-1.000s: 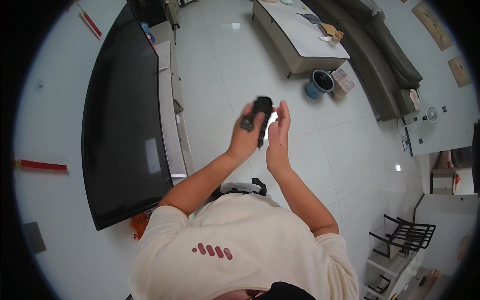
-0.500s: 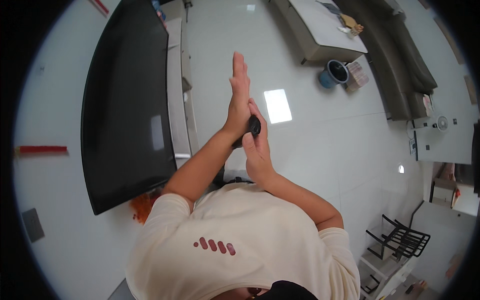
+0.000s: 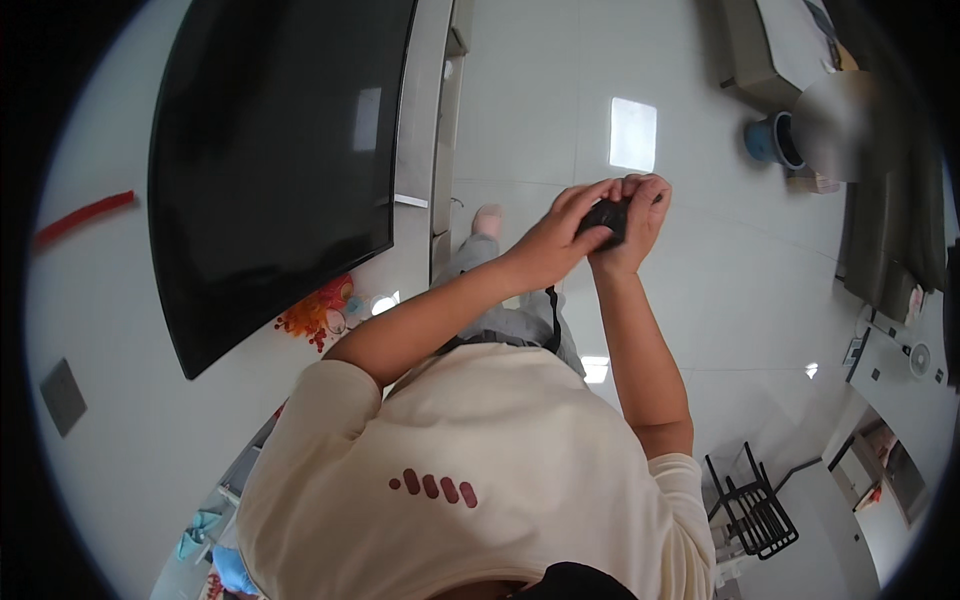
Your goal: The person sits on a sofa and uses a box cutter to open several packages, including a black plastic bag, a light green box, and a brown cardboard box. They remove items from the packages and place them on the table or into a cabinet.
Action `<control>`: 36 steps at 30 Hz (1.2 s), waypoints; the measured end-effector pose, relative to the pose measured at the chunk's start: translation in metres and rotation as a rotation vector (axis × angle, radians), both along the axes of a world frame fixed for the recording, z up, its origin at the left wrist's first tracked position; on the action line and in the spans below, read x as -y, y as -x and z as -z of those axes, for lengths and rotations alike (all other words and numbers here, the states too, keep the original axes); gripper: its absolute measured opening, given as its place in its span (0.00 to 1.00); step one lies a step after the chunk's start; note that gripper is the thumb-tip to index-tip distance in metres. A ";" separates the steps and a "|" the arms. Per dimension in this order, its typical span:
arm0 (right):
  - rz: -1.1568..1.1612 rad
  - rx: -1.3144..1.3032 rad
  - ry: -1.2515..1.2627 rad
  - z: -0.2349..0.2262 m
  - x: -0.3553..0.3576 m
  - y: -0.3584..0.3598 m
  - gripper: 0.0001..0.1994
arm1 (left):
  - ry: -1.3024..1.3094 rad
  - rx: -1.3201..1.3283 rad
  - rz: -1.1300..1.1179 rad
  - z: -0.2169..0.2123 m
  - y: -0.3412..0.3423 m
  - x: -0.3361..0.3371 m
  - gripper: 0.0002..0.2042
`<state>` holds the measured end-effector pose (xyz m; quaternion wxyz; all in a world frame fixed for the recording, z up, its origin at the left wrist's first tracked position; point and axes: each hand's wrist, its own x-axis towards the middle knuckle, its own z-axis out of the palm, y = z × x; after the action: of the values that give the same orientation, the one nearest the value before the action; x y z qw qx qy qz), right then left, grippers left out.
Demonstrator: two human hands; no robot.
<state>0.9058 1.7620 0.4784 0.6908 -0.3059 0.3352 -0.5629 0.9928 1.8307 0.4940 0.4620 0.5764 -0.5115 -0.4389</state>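
Both hands are raised together in front of me, above the tiled floor (image 3: pixel 530 110). Between them is a small black object (image 3: pixel 606 222) whose kind I cannot make out. My left hand (image 3: pixel 555 238) reaches across from the left, with its thumb below the object and its fingers over the top. From the other side my right hand (image 3: pixel 642 225) closes on it, with fingers curled at the upper edge. A thin dark part of the object shows near the right hand's outer edge. The palms and some fingertips are hidden.
A large black television (image 3: pixel 280 170) stands left, beside a low cabinet (image 3: pixel 422 120). Orange decorations (image 3: pixel 315 312) lie below it. To the right are a table (image 3: pixel 755 60), a blue bin (image 3: pixel 765 140), a sofa (image 3: pixel 885 245) and a black rack-like frame (image 3: pixel 762 505). A pale round blur (image 3: pixel 833 125) overlaps the bin.
My hands have moved right. The left fingers, stretched out before, now bend over the black object. My right hand has curled too, and the view has turned toward the television side.
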 end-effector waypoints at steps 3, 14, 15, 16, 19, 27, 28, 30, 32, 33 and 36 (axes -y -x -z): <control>-0.065 -0.119 -0.153 0.036 -0.005 -0.023 0.11 | -0.268 -0.030 -0.079 0.042 -0.030 -0.003 0.19; -0.672 -0.518 -0.517 0.234 -0.035 -0.039 0.09 | -0.784 -0.739 -0.491 0.253 -0.119 -0.033 0.08; -0.654 -0.477 -0.588 0.252 -0.037 -0.045 0.09 | -0.804 -0.815 -0.585 0.274 -0.122 -0.036 0.09; -0.632 -0.469 -0.593 0.274 -0.037 -0.053 0.09 | -0.823 -0.889 -0.683 0.296 -0.125 -0.038 0.09; -0.577 -0.490 -0.554 0.343 -0.026 -0.083 0.08 | -0.685 -0.983 -0.949 0.348 -0.142 -0.015 0.12; -0.525 -0.832 0.037 0.524 0.015 -0.219 0.10 | -0.687 -0.739 -1.006 0.446 -0.169 -0.032 0.24; -0.530 -0.839 0.122 0.550 0.016 -0.241 0.11 | -0.713 -0.725 -0.995 0.455 -0.171 -0.038 0.23; -0.600 -0.826 0.170 0.588 0.008 -0.274 0.11 | -0.701 -0.683 -0.978 0.470 -0.171 -0.046 0.23; -0.722 -0.782 0.101 0.613 0.001 -0.302 0.12 | -0.689 -0.648 -0.973 0.480 -0.171 -0.047 0.22; -0.746 -0.761 0.118 0.625 -0.005 -0.315 0.12 | -0.687 -0.626 -0.977 0.481 -0.173 -0.047 0.21; -0.792 -0.729 0.237 0.671 -0.014 -0.351 0.12 | -0.616 -0.612 -0.928 0.490 -0.181 -0.052 0.21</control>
<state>1.2567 1.7758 -0.1923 0.6497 -0.6595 0.3465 -0.1515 1.1734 1.8829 0.0041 0.5423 0.6931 0.0965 -0.4650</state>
